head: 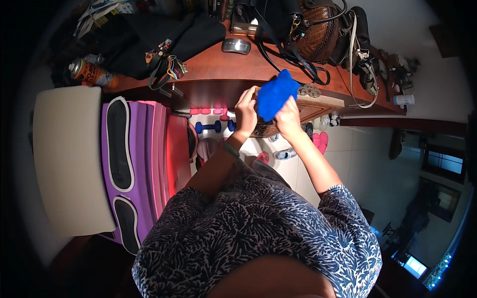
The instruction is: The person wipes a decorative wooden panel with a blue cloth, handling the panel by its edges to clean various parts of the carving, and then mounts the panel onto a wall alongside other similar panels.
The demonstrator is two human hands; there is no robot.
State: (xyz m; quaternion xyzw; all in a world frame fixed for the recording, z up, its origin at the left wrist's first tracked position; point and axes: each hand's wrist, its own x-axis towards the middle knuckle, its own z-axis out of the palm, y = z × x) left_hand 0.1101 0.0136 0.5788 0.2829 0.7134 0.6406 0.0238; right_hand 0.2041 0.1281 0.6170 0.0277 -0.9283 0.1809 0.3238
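Observation:
My right hand (288, 119) grips a blue cloth (277, 95), bunched up and pressed against a brown box-like case (323, 107) with a framed panel and a dark patterned side. My left hand (246, 113) holds the case by its left end, fingers over its upper edge. The cloth hides the middle of the case, so its full shape cannot be made out. The case is held in front of a reddish-brown wooden cabinet (208, 67), just below its top edge. A dark band is around my left wrist.
On the cabinet top are a brown woven handbag (316, 33), black straps, a metal-looking oval item (236, 46), a foam cleaner can (91, 73) and black fabric (179, 37). Folded purple mats (139, 149) stand at left. Blue dumbbells (208, 127) and shoes (285, 154) lie on the floor.

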